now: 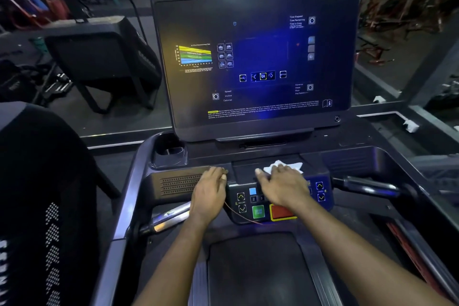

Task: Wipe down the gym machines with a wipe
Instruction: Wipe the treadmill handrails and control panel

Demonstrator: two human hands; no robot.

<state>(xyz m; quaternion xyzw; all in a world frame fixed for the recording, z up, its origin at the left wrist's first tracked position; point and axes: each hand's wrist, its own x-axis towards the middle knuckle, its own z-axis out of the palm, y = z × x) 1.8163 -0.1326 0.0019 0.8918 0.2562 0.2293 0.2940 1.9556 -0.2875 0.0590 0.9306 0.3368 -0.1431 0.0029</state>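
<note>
I stand on a black treadmill [139,181] and face its console. A crumpled white wipe [283,166] lies on the flat ledge above the button panel [242,202]. My right hand [282,187] presses flat on the wipe with its fingers spread, covering the wipe's near part. My left hand [211,190] rests on the console just left of the button panel, with its fingertips bent over the ledge's edge and nothing held in it. The big display screen [255,57] rises behind the ledge.
A cup holder [170,150] sits at the console's left. Handlebars stick out at the left [164,221] and right [367,185]. A second machine [104,57] stands beyond on the left, a dark seat back [44,194] at the near left, and weight racks [409,7] at the far right.
</note>
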